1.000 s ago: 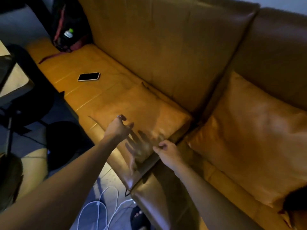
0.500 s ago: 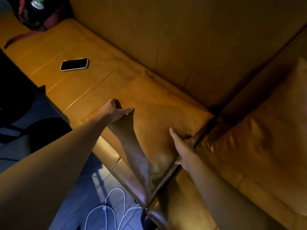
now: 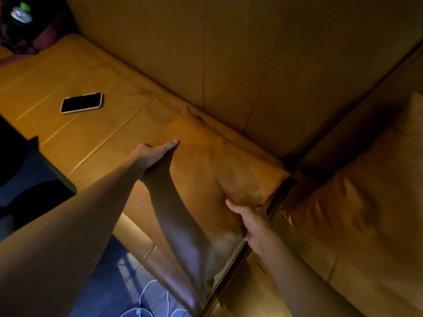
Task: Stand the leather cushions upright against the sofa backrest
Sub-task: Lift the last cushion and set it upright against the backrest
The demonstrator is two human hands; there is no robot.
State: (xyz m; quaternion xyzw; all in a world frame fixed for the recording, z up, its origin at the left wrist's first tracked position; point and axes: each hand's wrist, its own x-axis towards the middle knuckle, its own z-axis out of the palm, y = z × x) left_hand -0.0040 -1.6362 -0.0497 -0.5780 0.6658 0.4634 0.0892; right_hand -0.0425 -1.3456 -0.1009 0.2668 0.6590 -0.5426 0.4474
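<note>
A tan leather cushion (image 3: 219, 165) lies flat on the sofa seat (image 3: 75, 136), its far edge near the backrest (image 3: 229, 53). My left hand (image 3: 153, 154) grips the cushion's left edge, thumb on top. My right hand (image 3: 249, 220) holds its right edge beside the gap between the two sofa sections. A second leather cushion (image 3: 366, 191) leans tilted against the right section's backrest, apart from both hands.
A black phone (image 3: 82, 103) lies face up on the seat to the left. A dark bag with a bottle (image 3: 20, 21) sits in the far left corner. White cables (image 3: 148, 303) lie on the floor by the sofa front.
Both hands went from hovering over the cushion to gripping its left and right edges. The view has moved closer and lower toward the seat.
</note>
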